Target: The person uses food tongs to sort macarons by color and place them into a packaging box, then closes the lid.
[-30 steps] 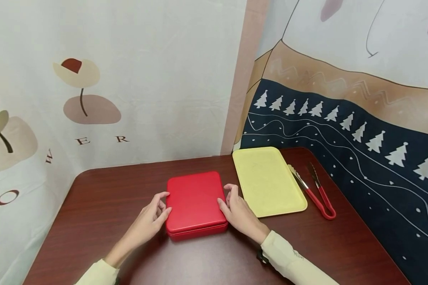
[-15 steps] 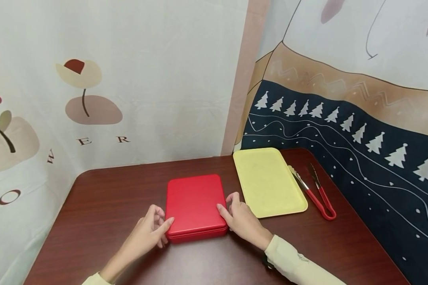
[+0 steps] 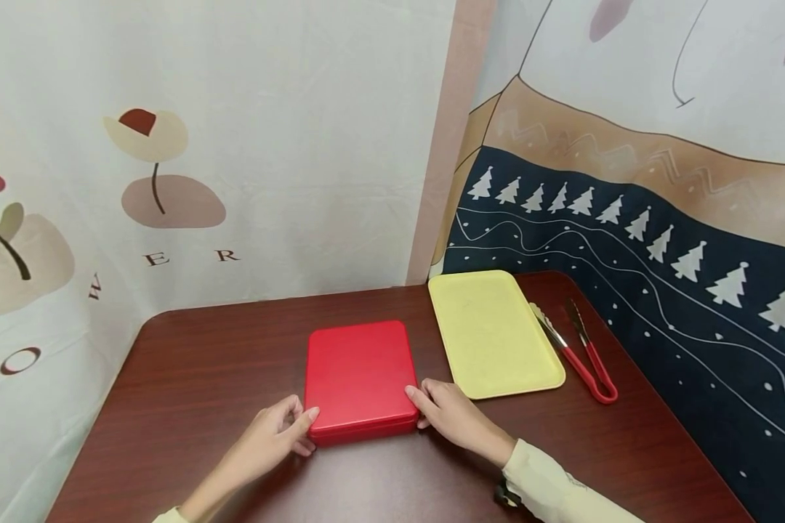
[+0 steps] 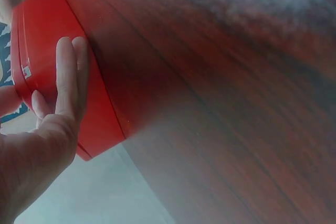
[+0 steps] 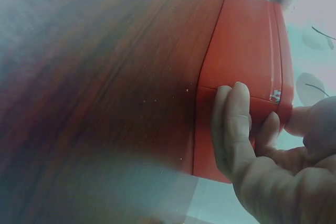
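Observation:
A flat red box [image 3: 360,374], rectangular with its lid closed, lies on the dark wooden table. My left hand [image 3: 262,443] grips its near left corner, thumb on the lid's edge. In the left wrist view, two fingers [image 4: 67,77] lie along the side wall, and another bends near the lid seam. At the near right corner my right hand [image 3: 461,420] grips the box likewise, its thumb on top. The right wrist view shows fingers [image 5: 236,121] against the side and a small shiny metal piece [image 5: 275,96] at the seam. Whatever the box contains is hidden.
Right of the box lies a yellow tray [image 3: 497,334]. Beside that tray, red-handled tongs [image 3: 582,359] lie spread apart on the table [image 3: 222,363]. Printed fabric hangs behind the table and along its right edge.
Both hands have slid toward the near corners of the box. The left hand's fingers have moved down the left side; the right hand has come nearer too. The lid remains closed.

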### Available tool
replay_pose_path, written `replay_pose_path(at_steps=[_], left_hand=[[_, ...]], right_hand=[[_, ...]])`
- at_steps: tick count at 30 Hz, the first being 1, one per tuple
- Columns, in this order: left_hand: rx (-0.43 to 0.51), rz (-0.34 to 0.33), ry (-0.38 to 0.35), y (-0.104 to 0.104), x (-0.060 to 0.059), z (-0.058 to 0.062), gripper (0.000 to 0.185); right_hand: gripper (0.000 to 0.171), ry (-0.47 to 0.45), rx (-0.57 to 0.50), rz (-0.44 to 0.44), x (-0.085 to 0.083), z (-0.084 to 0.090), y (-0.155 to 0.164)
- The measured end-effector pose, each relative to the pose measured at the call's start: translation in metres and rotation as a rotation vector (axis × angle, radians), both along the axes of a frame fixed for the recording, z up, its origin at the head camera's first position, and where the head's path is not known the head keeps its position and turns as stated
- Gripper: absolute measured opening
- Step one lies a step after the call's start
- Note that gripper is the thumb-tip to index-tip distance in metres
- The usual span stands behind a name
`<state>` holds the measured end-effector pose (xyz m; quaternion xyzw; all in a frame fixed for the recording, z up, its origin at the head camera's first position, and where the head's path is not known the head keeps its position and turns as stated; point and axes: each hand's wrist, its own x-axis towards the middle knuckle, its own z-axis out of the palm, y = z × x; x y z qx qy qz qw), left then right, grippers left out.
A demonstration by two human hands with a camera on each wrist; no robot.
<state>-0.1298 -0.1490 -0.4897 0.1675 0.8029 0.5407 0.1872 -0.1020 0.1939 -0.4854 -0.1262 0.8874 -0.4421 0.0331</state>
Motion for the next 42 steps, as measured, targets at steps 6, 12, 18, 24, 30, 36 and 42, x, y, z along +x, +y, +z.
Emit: replay_pose_path(at_steps=[6, 12, 18, 24, 30, 36, 42], left_hand=[[-0.013, -0.023, 0.019, -0.003, 0.003, -0.001, 0.031], [-0.003, -0.026, 0.038, -0.003, 0.004, -0.002, 0.03], [-0.002, -0.045, 0.032, -0.004, 0.001, 0.001, 0.029], [-0.007, -0.074, -0.008, -0.006, -0.011, 0.002, 0.029], [0.062, -0.059, -0.038, 0.001, -0.037, -0.001, 0.028], [0.071, -0.013, -0.071, 0.003, -0.052, -0.004, 0.03], [0.059, -0.017, -0.1, 0.001, -0.055, -0.003, 0.031]], right_hand=[[0.038, -0.126, -0.028, 0.009, 0.005, 0.003, 0.001], [0.036, -0.141, -0.026, -0.036, 0.008, 0.002, -0.002], [0.038, -0.166, -0.048, -0.045, 0.008, 0.0, -0.002], [0.037, -0.22, -0.08, -0.03, -0.005, 0.004, 0.006], [0.038, -0.199, -0.112, -0.042, -0.033, 0.006, 0.011], [0.037, -0.226, -0.169, -0.047, -0.05, 0.001, 0.007], [0.034, -0.245, -0.153, -0.041, -0.056, 0.003, 0.007]])
